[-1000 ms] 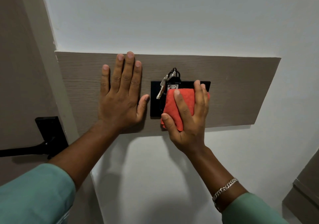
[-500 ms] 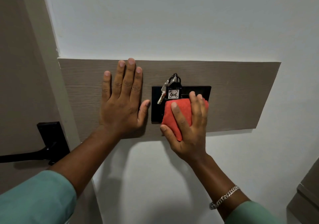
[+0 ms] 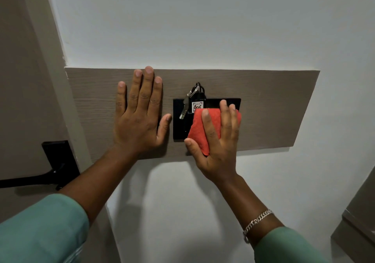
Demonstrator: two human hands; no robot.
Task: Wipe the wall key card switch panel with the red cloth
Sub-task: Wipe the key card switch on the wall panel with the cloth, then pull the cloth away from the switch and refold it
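A black key card switch panel (image 3: pixel 179 120) is set into a grey-brown wooden board (image 3: pixel 274 108) on the white wall. A black key tag with a white label and a metal key (image 3: pixel 184 108) on a ring sticks out of its top slot. My right hand (image 3: pixel 220 141) presses a folded red cloth (image 3: pixel 199 129) flat against the right and lower part of the panel, hiding that part. My left hand (image 3: pixel 140 114) lies flat on the board just left of the panel, fingers spread, holding nothing.
A black door handle with its plate (image 3: pixel 58 161) sits on the door at the left. The door frame (image 3: pixel 67 100) runs between door and wall. A brown cabinet edge (image 3: pixel 359 222) shows at the lower right.
The red cloth under my right hand has slid down from the key tag's label and stays low on the panel. My left hand has stayed flat on the board.
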